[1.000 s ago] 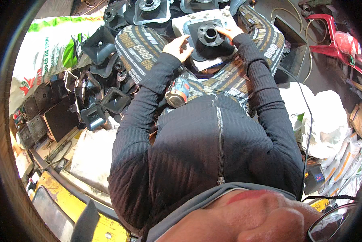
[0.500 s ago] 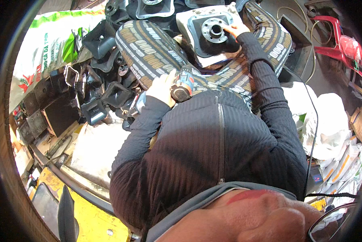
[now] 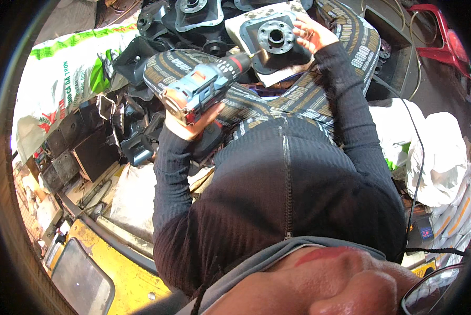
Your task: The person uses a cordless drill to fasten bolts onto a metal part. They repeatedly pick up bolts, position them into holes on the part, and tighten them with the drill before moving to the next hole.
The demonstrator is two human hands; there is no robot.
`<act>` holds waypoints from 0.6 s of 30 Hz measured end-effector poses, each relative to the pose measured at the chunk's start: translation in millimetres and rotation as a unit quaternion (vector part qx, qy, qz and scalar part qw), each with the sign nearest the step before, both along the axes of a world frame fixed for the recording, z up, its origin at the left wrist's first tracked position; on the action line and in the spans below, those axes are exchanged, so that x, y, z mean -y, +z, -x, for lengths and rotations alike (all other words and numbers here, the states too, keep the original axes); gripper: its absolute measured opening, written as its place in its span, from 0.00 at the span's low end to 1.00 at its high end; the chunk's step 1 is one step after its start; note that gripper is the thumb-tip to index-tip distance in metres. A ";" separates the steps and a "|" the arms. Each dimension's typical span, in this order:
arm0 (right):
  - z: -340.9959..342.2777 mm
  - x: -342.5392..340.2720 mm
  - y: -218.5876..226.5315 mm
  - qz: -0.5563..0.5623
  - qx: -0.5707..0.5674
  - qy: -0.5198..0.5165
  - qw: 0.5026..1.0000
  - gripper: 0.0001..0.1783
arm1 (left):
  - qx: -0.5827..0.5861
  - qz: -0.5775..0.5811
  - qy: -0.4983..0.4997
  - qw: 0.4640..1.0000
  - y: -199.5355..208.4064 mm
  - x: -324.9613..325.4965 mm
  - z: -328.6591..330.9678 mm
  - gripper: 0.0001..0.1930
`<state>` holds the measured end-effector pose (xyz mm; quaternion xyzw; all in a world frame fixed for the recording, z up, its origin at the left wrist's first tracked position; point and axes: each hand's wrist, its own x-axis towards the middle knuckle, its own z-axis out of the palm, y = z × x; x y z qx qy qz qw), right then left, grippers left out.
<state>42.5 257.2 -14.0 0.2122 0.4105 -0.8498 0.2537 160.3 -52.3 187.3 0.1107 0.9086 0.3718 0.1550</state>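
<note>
My left hand (image 3: 197,125) is wrapped around the handle of a blue-and-black cordless drill (image 3: 201,86). Its thin bit points right, to the left edge of a black square-based housing (image 3: 267,62). A round metal flange (image 3: 274,35), with a central bore and several holes, sits on top of that housing. The part lies on a pale cloth-like pad (image 3: 241,26) across my lap. At the flange's right edge, my right hand (image 3: 315,37) has its fingers bent and apart, the tips close to the rim; I cannot tell whether they touch.
More black housings (image 3: 199,21) are piled beyond my knees and on the left. A large white-and-green sack (image 3: 67,84) stands at the left. White bags (image 3: 437,157) and a hanging black cable (image 3: 422,152) are on the right. A red frame (image 3: 445,37) stands at the far right.
The drill has been lifted from my lap and turned toward the housing in my left hand. My right hand's fingers have drawn back from the flange's middle to its right edge.
</note>
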 end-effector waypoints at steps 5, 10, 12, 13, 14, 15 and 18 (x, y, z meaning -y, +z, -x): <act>-48.5 8.5 39.5 0.145 -0.112 0.041 0.982 0.31 | 0.043 -0.032 -0.039 0.998 19.2 -35.7 24.2 0.17; -61.1 10.2 50.4 0.082 -0.143 0.134 0.977 0.35 | 0.055 -0.040 -0.057 0.996 14.7 -47.1 32.6 0.18; -63.8 8.4 52.5 0.052 -0.169 0.171 0.969 0.35 | -0.014 -0.033 -0.117 0.992 9.7 -43.2 35.6 0.19; -64.9 7.3 53.6 0.039 -0.166 0.188 0.967 0.35 | 0.047 -0.053 -0.085 0.994 8.1 -41.2 33.8 0.19; -65.6 6.9 54.4 0.034 -0.167 0.201 0.965 0.34 | 0.108 -0.068 -0.041 0.991 6.9 -38.6 33.2 0.20; -65.6 6.5 55.1 0.033 -0.174 0.216 0.960 0.34 | 0.170 -0.076 0.001 0.982 5.7 -36.6 31.6 0.20; -63.4 6.1 55.8 0.034 -0.196 0.236 0.951 0.34 | 0.176 -0.069 0.007 0.982 3.1 -30.5 28.8 0.21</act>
